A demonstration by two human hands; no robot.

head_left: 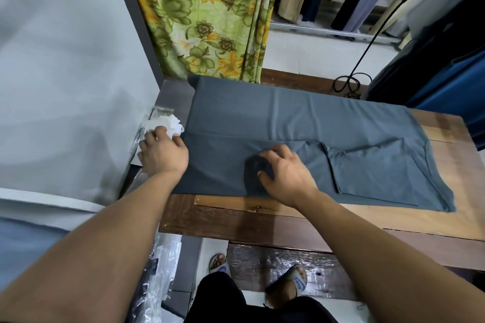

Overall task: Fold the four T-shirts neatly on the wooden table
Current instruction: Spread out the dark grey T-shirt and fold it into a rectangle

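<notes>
A grey-blue T-shirt (301,123) lies spread lengthwise across the wooden table (262,220). Its near side is folded inward, with a sleeve flap (372,170) lying on top at the right. My left hand (162,155) is at the shirt's left end, thumb on top of the cloth and fingers curled over the edge. My right hand (283,173) lies on the dark collar (253,178) near the front edge, its fingers bent into the folded cloth and the thumb on the collar. No other T-shirts are in view.
Crumpled white paper (172,123) and clear plastic wrap lie beside my left hand against the pale wall. A floral curtain (210,21) hangs behind the table. A black cable (349,84) coils at the back right, below hanging clothes. Plastic bags (160,270) lie on the floor.
</notes>
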